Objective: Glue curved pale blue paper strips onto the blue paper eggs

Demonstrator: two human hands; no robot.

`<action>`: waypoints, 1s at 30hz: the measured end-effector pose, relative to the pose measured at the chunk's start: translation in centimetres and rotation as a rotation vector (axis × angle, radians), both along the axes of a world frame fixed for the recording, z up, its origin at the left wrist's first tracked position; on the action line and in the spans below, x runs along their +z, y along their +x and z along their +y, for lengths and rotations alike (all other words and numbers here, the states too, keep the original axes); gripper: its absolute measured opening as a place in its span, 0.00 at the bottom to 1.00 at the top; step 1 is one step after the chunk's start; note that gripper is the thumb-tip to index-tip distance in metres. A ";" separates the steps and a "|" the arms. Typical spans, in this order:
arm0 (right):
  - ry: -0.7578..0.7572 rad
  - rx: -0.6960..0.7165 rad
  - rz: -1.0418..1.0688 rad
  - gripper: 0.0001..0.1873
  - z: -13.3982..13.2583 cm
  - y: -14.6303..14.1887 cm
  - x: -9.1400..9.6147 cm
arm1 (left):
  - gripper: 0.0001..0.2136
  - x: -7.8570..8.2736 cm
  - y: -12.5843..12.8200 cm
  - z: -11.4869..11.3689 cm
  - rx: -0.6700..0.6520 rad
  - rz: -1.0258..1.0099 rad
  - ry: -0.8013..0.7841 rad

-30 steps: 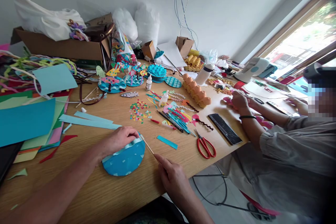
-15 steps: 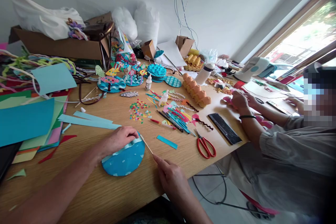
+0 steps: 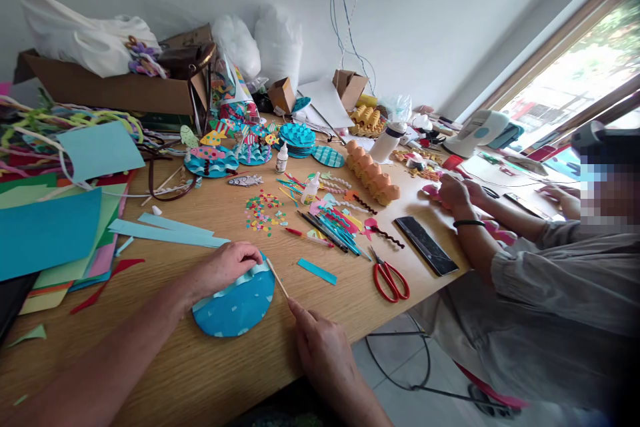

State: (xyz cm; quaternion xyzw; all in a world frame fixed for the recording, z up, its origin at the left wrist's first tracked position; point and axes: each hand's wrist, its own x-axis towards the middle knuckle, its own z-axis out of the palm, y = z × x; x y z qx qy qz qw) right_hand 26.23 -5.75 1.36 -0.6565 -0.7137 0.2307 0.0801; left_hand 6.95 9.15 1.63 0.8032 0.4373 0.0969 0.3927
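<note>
My left hand [image 3: 231, 265] rests with curled fingers on the upper edge of a blue paper disc [image 3: 235, 303] with light wave strips, pressing it to the wooden table [image 3: 210, 367]. My right hand [image 3: 320, 347] is at the table's near edge, pinching the lower end of a thin wooden stick [image 3: 277, 277]. The stick's tip touches the disc's right side close to my left fingers.
Red scissors [image 3: 391, 280], a black phone [image 3: 426, 245], a blue paper strip [image 3: 317, 271], pens, confetti and glue bottles lie ahead. Coloured paper sheets [image 3: 47, 230] lie at the left. Cardboard boxes line the wall. Another person [image 3: 545, 273] sits at the right, hands on the table.
My right hand has slid slightly left and toward me along the table edge, still holding the stick. My left hand stays on the disc.
</note>
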 end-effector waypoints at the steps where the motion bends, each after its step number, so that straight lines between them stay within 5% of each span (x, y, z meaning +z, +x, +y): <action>1: 0.015 -0.012 0.042 0.26 -0.1 -0.1 0.0 | 0.12 0.0 0.0 0.0 0.001 -0.001 0.002; 7: 0.105 -0.118 0.346 0.21 0.0 0.0 0.4 | 0.11 0.0 -0.1 0.0 -0.010 -0.005 0.004; 19: 0.036 -0.011 0.012 0.26 0.0 -0.1 -0.6 | 0.12 0.2 0.0 -0.1 -0.013 0.001 0.007; 30: 0.146 -0.091 0.286 0.23 0.0 0.2 -0.5 | 0.11 0.1 0.0 -0.1 -0.009 0.004 0.013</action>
